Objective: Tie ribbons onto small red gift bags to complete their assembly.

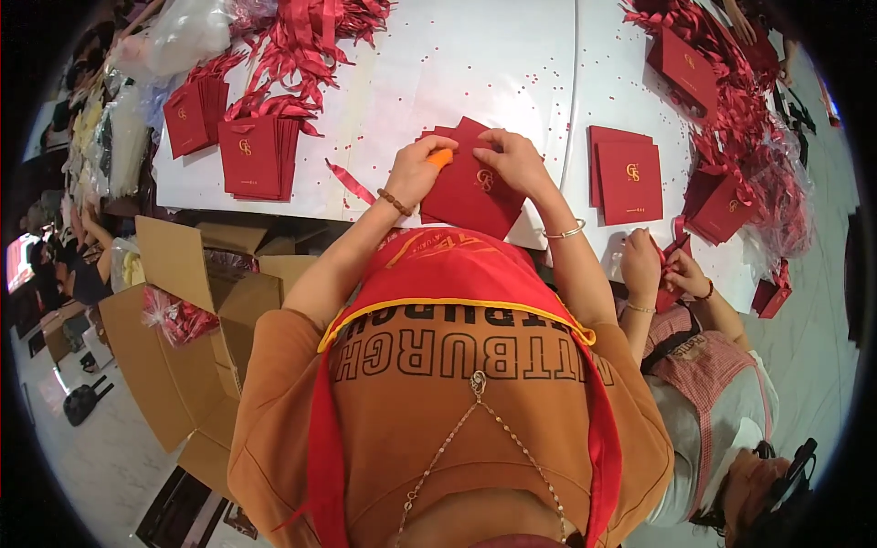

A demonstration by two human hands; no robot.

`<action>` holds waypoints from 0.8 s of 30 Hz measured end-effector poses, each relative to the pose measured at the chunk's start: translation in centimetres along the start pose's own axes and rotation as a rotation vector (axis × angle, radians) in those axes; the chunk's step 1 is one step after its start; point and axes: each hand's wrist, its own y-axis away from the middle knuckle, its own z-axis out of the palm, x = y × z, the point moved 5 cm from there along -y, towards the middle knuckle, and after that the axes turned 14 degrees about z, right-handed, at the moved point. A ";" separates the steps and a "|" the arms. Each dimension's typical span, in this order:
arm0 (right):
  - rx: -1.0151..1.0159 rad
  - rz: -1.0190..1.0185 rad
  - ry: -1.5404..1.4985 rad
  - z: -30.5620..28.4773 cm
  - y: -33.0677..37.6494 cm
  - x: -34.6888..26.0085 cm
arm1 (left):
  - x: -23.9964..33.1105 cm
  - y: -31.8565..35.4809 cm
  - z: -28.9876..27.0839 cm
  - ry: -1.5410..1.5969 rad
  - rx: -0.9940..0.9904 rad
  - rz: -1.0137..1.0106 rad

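In front of me on the white table lies a small overlapping pile of flat red paper bags point(461, 196) with gold print. My left hand point(416, 172) is closed around a small orange-handled tool point(440, 157) at the upper left of the pile; its working end is hidden. With thumb and fingers, my right hand point(514, 164) pinches the top bag near its upper right edge. A loose red ribbon point(351, 183) rests on the table left of my left wrist.
Ribboned red bags point(256, 155) are stacked at left under a heap of ribbons point(301, 41). Plain bags point(630, 178) sit at right, beside a co-worker's hands point(662, 267) handling ribbon. Small red dots litter the table point(466, 55). An open cardboard box point(174, 365) stands left below.
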 end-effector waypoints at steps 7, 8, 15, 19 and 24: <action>-0.032 -0.010 0.103 0.8 -0.2 -0.1 | 0.2 -0.1 -0.1 -0.371 -0.001 0.188; -0.032 -0.010 0.104 0.8 -0.2 -0.2 | 0.6 -0.4 -0.2 -0.482 0.025 0.350; -0.082 0.014 0.075 0.9 -0.3 -0.1 | 1.2 0.1 0.8 -0.686 -0.061 0.566; -0.074 0.015 0.061 1.0 -0.3 0.2 | 1.5 0.4 1.3 -0.616 -0.057 0.537; -0.106 0.038 0.062 1.1 -0.2 0.0 | 1.5 0.0 1.2 -0.615 0.034 0.552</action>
